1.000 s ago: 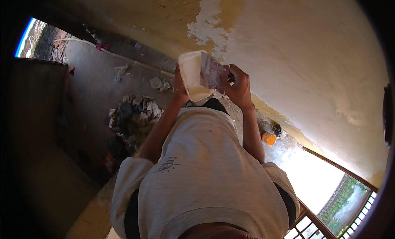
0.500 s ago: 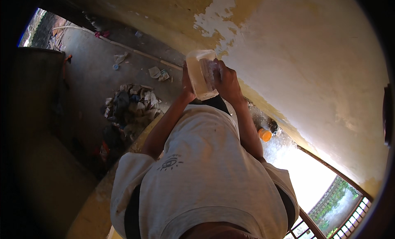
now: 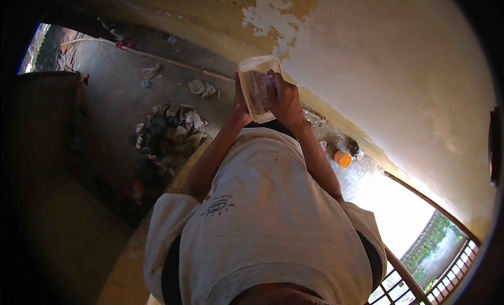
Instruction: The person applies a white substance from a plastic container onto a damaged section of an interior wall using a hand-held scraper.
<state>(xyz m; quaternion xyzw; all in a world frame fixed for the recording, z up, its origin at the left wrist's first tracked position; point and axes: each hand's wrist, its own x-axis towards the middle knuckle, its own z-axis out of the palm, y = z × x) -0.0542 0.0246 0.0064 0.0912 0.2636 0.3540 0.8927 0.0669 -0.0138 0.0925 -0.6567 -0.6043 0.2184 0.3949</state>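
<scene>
A translucent, rounded-rectangular plastic tub (image 3: 262,63) is held up in front of my chest, its open side toward me. My left hand (image 3: 241,103) grips the tub along its left side, fingers mostly hidden behind it. My right hand (image 3: 284,97) is closed over the tub's right side, with its fingers bent into the opening. Under those fingers lies a flat brownish piece (image 3: 257,90) with whitish smears; its exact kind cannot be made out.
A wall with peeling paint (image 3: 378,69) rises close on the right. On the floor at left lie a rubbish heap (image 3: 170,129), loose wrappers (image 3: 202,88) and a long pole (image 3: 173,62). An orange container (image 3: 343,159) stands at right, near a bright opening with a railing (image 3: 451,268).
The flat brownish piece has moved left across the tub's inside with my right hand. The tub has tilted slightly and risen a little in view.
</scene>
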